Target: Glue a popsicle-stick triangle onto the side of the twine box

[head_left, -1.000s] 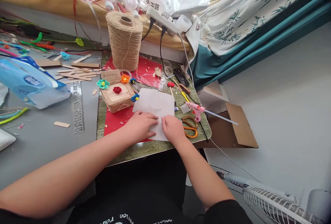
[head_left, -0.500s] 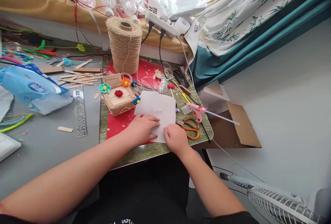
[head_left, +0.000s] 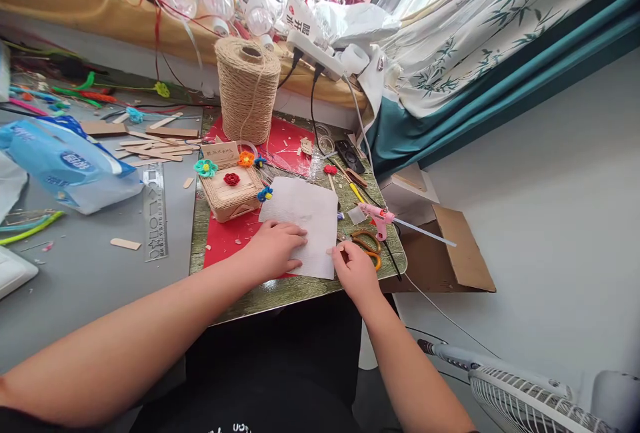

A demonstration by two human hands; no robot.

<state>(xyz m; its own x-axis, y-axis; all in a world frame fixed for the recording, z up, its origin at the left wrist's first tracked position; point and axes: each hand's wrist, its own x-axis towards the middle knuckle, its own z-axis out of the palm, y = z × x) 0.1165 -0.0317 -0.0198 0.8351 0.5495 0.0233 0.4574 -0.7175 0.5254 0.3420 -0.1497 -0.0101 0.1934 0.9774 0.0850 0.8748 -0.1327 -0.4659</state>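
Observation:
A white sheet of paper [head_left: 306, 216] lies on the small green-and-red table [head_left: 280, 290]. My left hand [head_left: 273, 246] rests flat on the sheet's near left part, fingers stretched out and pressing it down. My right hand [head_left: 356, 272] sits at the sheet's near right corner, fingers curled, fingertips pinching the edge. Orange-handled scissors [head_left: 369, 248] lie just beyond my right hand. A small box of wooden sticks [head_left: 231, 188] with tiny coloured flowers stands left of the sheet.
A big spool of jute twine [head_left: 247, 90] stands at the back. A pink glue gun [head_left: 379, 216] lies right of the scissors, near the table edge. A blue tissue pack [head_left: 65, 160], ruler [head_left: 154, 213] and wooden sticks cover the grey desk at left. A cardboard box [head_left: 450, 253] and fan [head_left: 525, 393] sit at right.
My right hand slid from the middle of the sheet's near edge rightward to its right corner. The left hand stayed on the paper.

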